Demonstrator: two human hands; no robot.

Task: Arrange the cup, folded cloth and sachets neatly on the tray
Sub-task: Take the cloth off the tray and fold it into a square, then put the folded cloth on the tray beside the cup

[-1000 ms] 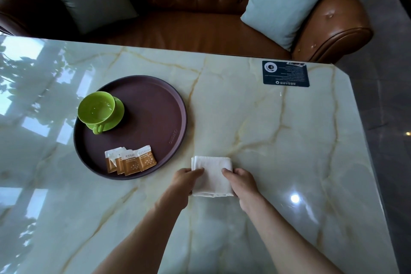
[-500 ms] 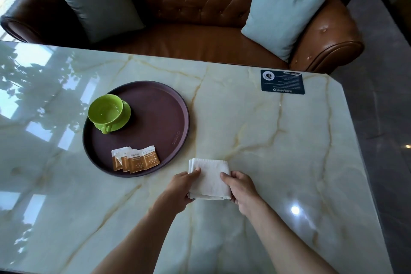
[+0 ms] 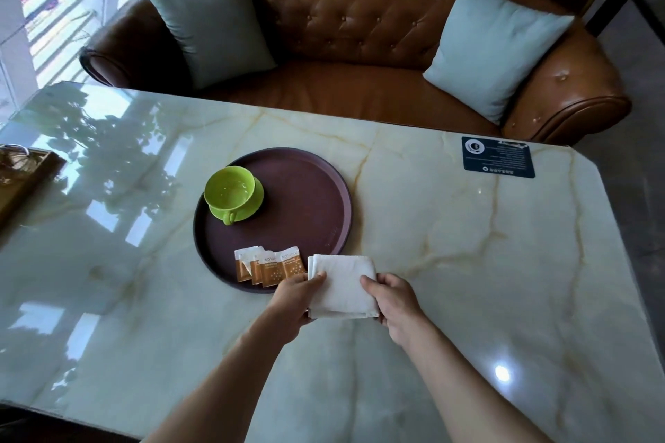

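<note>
Both hands pinch the folded cloth (image 3: 343,284) between closed fingers, left hand (image 3: 295,298) and right hand (image 3: 396,302) at opposite edges, above the tabletop (image 3: 467,262); sachets (image 3: 270,264) on the tray (image 3: 334,198) lie just beyond the left fingers (image 3: 316,279)

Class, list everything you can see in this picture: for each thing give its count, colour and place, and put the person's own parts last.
tray: one, dark maroon, round, centre-left of table
cup: one, lime green, on its saucer at the tray's left
saucer: one, lime green, under the cup
sachets: about four, orange and white, overlapping at the tray's near edge
folded cloth: one, white, at the tray's near right rim
card: one, dark blue, far right of table
table: one, pale green marble
sofa: one, brown leather, behind table
cushions: two, pale blue-green, on sofa
wooden object: one, brown, left edge
left hand: holding cloth's left side
right hand: holding cloth's right side
</note>
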